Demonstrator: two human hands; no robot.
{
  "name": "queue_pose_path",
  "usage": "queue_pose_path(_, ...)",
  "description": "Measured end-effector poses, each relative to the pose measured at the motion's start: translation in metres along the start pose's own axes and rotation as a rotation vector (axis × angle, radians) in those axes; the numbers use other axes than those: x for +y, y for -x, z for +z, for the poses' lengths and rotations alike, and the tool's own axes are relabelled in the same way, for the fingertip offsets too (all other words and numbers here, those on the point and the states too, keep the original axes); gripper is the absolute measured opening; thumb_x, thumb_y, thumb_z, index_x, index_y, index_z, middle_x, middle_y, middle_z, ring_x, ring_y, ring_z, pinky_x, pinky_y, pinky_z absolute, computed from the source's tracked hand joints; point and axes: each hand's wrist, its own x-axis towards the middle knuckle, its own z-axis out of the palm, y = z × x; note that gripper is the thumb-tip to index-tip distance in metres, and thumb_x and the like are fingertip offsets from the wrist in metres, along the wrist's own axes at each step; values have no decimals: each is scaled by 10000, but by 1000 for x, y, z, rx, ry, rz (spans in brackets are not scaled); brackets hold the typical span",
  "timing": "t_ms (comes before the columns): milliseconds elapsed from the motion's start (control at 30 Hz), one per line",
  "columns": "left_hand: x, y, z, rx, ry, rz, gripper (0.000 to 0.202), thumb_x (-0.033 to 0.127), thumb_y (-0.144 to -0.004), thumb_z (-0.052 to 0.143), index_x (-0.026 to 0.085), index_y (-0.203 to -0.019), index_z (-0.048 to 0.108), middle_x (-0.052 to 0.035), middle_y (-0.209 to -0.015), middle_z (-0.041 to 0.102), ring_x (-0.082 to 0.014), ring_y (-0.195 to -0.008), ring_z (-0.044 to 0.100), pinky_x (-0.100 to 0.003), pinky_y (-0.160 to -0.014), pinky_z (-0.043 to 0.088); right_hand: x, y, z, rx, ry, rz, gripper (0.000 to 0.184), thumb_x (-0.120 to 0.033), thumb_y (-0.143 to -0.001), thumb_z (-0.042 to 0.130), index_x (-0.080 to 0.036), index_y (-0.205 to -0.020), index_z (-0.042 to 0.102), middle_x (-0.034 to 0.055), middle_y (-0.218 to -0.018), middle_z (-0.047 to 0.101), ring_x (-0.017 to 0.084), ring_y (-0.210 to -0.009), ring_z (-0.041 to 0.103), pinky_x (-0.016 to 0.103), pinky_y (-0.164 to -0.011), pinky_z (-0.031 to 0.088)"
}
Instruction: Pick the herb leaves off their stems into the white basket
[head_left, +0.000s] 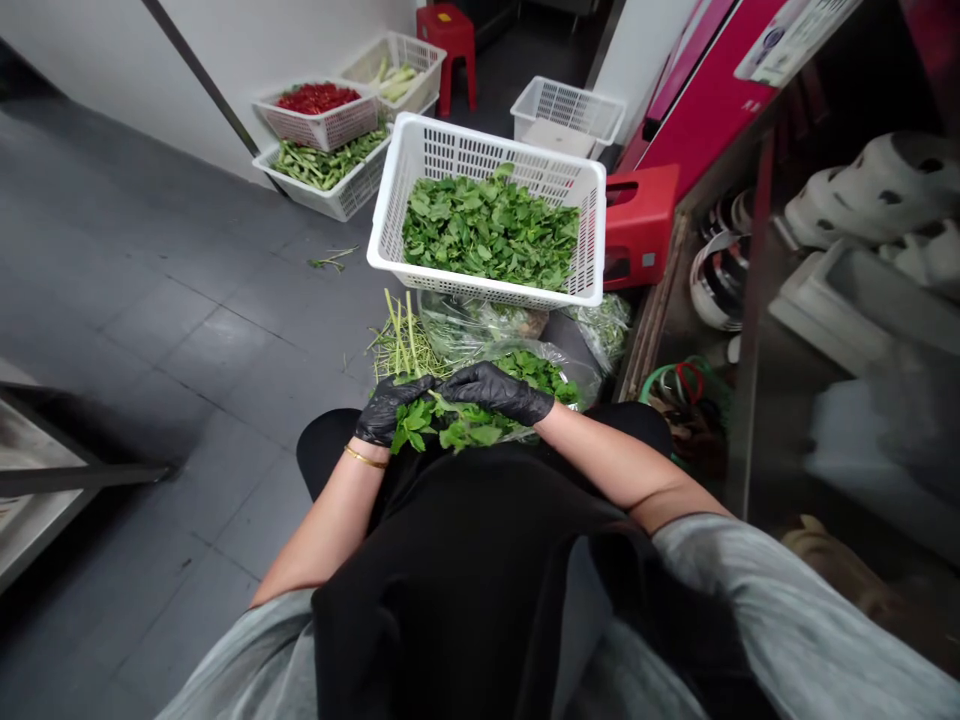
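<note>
Head view: gray tiled floor [187,330], left side; white perforated basket [480,284] center far, heaped with picked green leaves [487,230]; red plastic stool [645,225] just right of it; far left, white crate [349,200] of cut green vegetables, with smaller basket [330,130] of red chilies on top; near side of the big basket, clear plastic bag [450,325] with leafy greens, partly hidden; left of bag, pile of bare stems [384,350] on floor; black-gloved right hand [499,390], fingers curved onto sprigs, can't tell if pinching; black-gloved left hand [384,410] closed around leafy sprigs [411,425], center near, above lap; long stems poke out far side.
</note>
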Motion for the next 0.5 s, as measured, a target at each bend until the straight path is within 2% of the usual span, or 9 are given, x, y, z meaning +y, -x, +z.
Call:
queue_pose_path(133,2,-1,-1,49,-96,94,287,294,-480,921,165,-644,723,-36,-664,715,-179,-595,643,-312,-600,530,-7,2,3,63,269,-109,298,-399,-729,761,-129,-852,777,24,-793,729,141,-725,621,251,-690,452)
queue_pose_path(200,2,1,1,46,-109,106,310,292,-469,929,168,-656,716,-20,-625,694,-172,-576,637,-298,-581,522,-8,2,6,87,280,-114,269,-381,-717,758,-119,-781,760,4,-704,688,117,-656,570,240,-648,420)
queue_pose_path(300,4,7,4,30,-92,103,365,290,-439,944,156,-698,725,-10,-591,673,-162,-542,626,-290,-564,518,-2,2,14,102,76,-30,246,-363,-670,773,-124,-688,720,-21,-623,639,103,-600,523,246,-627,418)
queue_pose_path(433,6,15,7,15,-55,98,404,243,-380,960,137,-701,740,-32,-636,701,-153,-531,616,-270,-519,497,12,3,25,103,-351,130,224,-354,-639,767,-142,-679,706,-3,-661,674,133,-628,577,282,-676,479)
queue_pose_path(500,6,18,8,1,-51,110,381,260,-401,959,139,-688,740,-41,-647,709,-164,-546,627,-273,-519,501,19,2,26,101,-445,166,225,-345,-616,780,-143,-683,705,7,-676,685,142,-645,599,287,-688,492)
